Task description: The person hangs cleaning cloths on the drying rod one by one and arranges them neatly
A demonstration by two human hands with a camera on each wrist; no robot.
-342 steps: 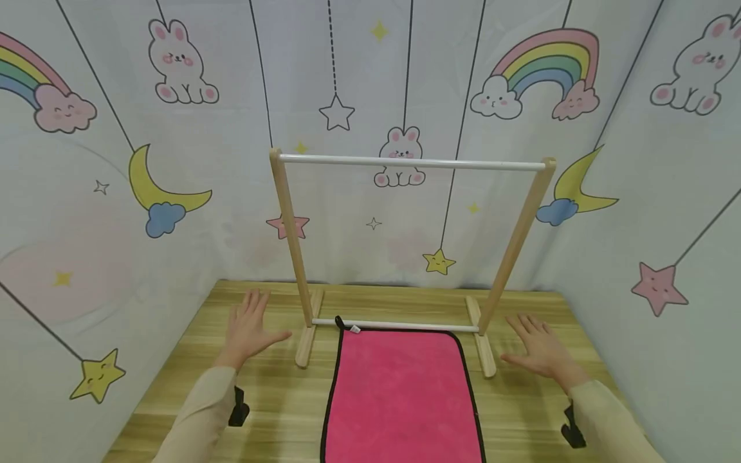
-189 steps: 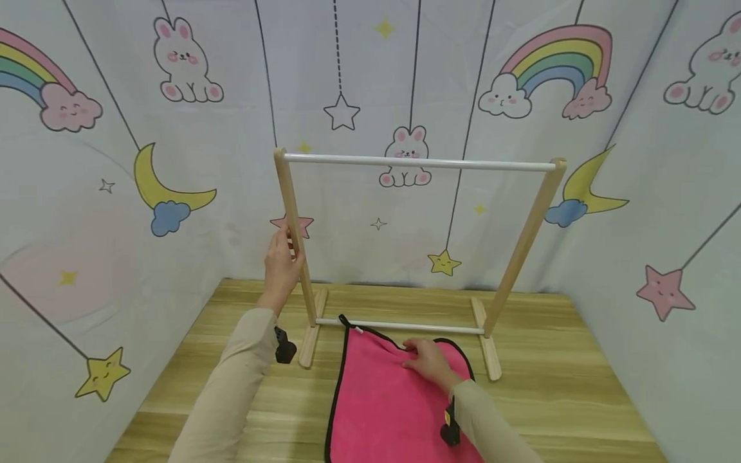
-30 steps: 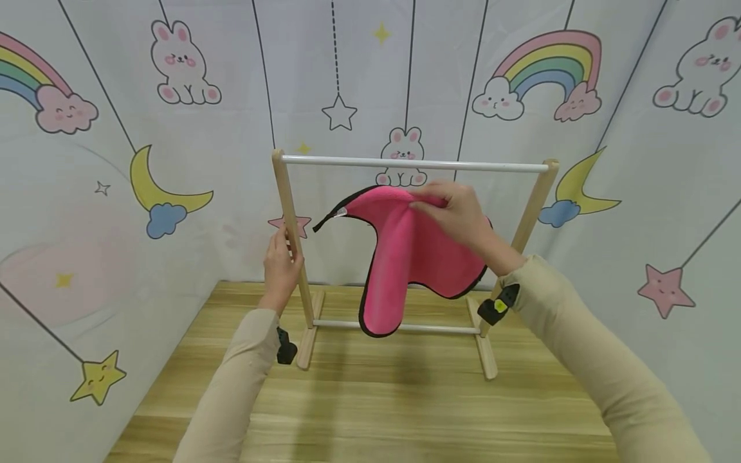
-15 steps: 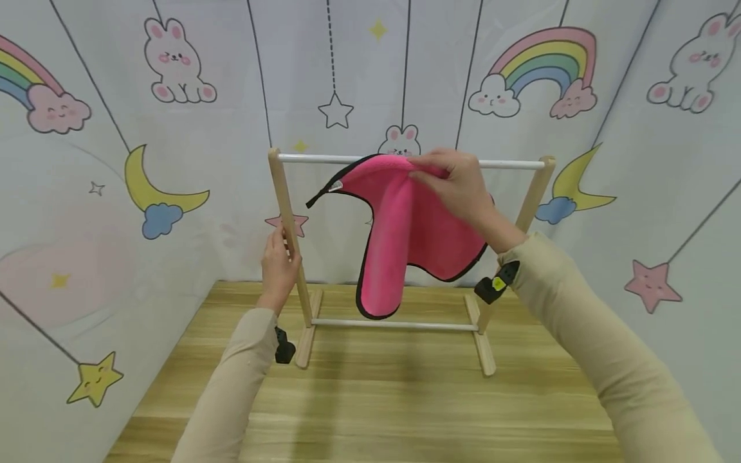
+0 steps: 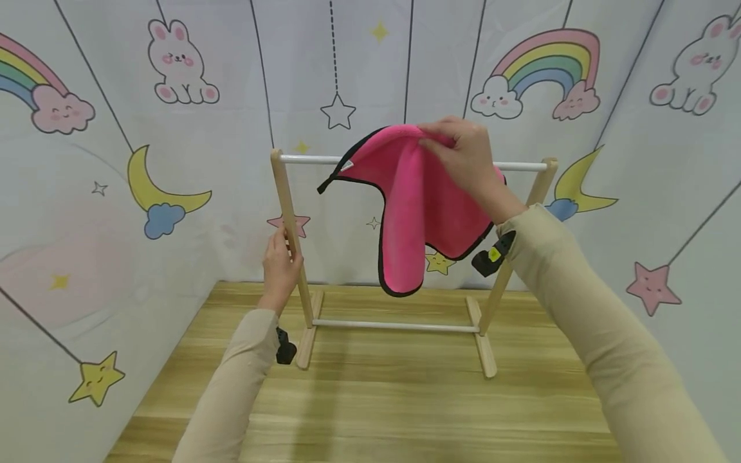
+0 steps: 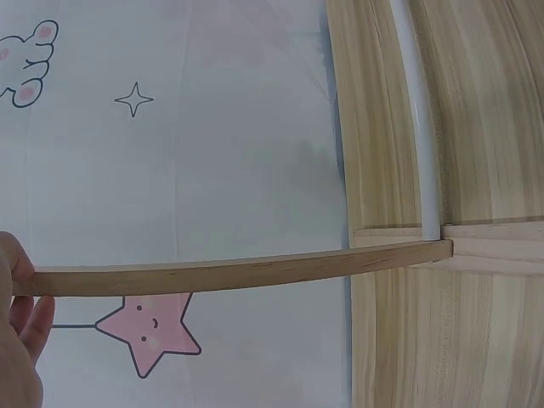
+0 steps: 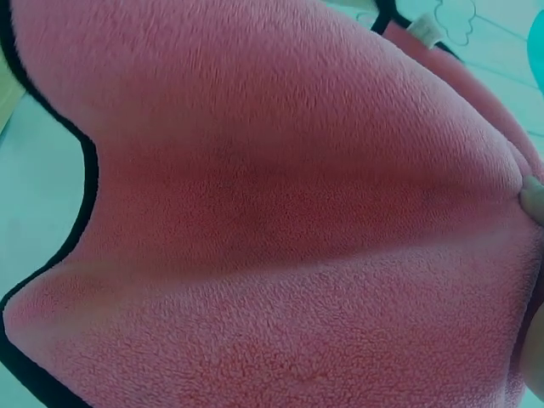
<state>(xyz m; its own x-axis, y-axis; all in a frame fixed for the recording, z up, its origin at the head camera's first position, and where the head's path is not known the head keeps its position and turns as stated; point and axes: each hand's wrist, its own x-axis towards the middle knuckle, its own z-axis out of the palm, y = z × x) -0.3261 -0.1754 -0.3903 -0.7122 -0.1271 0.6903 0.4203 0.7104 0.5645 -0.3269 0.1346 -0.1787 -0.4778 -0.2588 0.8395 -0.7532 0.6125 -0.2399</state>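
A pink towel (image 5: 403,218) with black edging hangs from my right hand (image 5: 463,154), whose thumb and fingers pinch its upper edge. It hides the middle of the rack's white top rail (image 5: 312,159). Its black loop corner sticks out to the left. In the right wrist view the plush towel (image 7: 255,212) fills most of the frame, with fingertips at the right edge. My left hand (image 5: 280,267) grips the left wooden post (image 5: 294,247) of the drying rack about halfway up. The left wrist view shows fingers around that post (image 6: 229,275).
The rack's lower white rail (image 5: 393,326) joins two wooden feet (image 5: 482,354) on the wood-grain table (image 5: 440,411). A white curtain (image 5: 243,109) printed with rabbits, stars and rainbows stands close behind and at both sides.
The towel lay on the table before; my right hand has lifted it, and over the last second it has risen to top rail height and above. My left hand keeps its place on the post.
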